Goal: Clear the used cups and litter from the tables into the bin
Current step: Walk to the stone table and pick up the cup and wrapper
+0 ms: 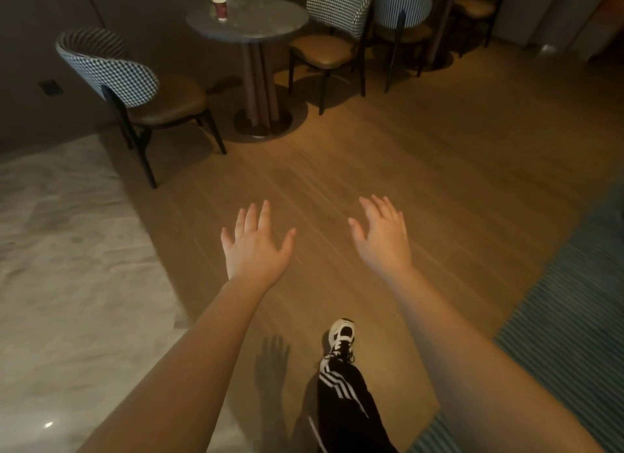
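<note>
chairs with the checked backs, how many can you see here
3. One checked-back chair with a tan seat stands left of the round grey table, one right of it, and one further right, by a second table. More may lie outside the frame.

I count two round tables, the near one [248,23] and a far one [442,20] half hidden. Four chairs: one [114,77] on the left, three [332,37] [401,17] [474,10] between and beyond the tables. One red cup [220,9]. My two hands [255,246] [383,238], both empty. One shoe [341,338].
</note>
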Demonstrator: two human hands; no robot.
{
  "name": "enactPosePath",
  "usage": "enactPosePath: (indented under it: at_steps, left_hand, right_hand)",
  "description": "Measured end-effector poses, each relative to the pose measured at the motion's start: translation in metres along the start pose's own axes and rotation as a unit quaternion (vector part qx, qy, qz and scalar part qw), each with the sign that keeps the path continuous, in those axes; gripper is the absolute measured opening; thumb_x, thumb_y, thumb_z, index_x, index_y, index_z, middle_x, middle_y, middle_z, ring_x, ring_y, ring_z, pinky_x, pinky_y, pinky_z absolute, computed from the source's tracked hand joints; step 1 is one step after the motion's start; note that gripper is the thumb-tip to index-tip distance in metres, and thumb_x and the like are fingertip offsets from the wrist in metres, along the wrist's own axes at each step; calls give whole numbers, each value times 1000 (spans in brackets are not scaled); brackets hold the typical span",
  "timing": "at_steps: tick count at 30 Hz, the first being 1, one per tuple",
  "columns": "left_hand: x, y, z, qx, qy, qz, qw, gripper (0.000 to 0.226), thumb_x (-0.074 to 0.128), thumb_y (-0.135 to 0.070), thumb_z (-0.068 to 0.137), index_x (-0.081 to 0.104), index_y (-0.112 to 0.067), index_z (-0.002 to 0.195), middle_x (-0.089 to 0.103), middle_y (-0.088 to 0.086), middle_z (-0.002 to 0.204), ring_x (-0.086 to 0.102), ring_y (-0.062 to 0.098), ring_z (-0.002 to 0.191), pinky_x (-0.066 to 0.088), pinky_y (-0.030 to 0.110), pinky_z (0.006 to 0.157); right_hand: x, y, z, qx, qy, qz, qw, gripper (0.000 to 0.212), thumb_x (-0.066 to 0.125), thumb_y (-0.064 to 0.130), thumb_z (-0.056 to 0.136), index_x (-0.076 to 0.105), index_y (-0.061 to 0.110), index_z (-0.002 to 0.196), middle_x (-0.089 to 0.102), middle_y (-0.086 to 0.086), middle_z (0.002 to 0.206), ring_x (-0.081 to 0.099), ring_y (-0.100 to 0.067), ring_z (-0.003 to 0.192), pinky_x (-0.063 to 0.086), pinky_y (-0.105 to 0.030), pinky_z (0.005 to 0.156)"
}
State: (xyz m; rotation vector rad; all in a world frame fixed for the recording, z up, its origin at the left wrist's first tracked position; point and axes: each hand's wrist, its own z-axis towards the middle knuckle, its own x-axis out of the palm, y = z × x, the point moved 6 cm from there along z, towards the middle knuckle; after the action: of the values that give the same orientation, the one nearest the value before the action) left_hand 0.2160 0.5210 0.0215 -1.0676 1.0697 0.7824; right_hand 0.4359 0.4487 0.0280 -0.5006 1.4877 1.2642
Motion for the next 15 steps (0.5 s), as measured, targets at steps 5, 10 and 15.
enactPosePath:
  at_steps: [5,10,15]
  left_hand:
    - [34,-33,170,-7,6,-5,1000,75,20,-68,89,11,-26,151,16,4,158,7,21,145,9,53,113]
    - [38,-67,316,-17,5,-19,1000,73,23,-65,90,10,-27,151,15,4,158,5,20,145,8,52,114]
    - [47,-68,445,-40,-3,-26,999,74,23,-64,91,11,-24,151,14,4,158,4,20,145,8,52,115]
  right_hand:
    - [21,-15,181,-31,17,0,999,53,41,44,97,37,21,144,33,-4,153,18,-21,145,12,-45,118]
    - [24,-17,332,-43,26,-8,999,52,41,45,97,36,23,144,31,-2,154,16,-20,145,9,-43,118]
    - [40,-14,467,-59,45,-4,997,52,40,46,97,35,24,144,30,-2,154,15,-19,145,11,-43,118]
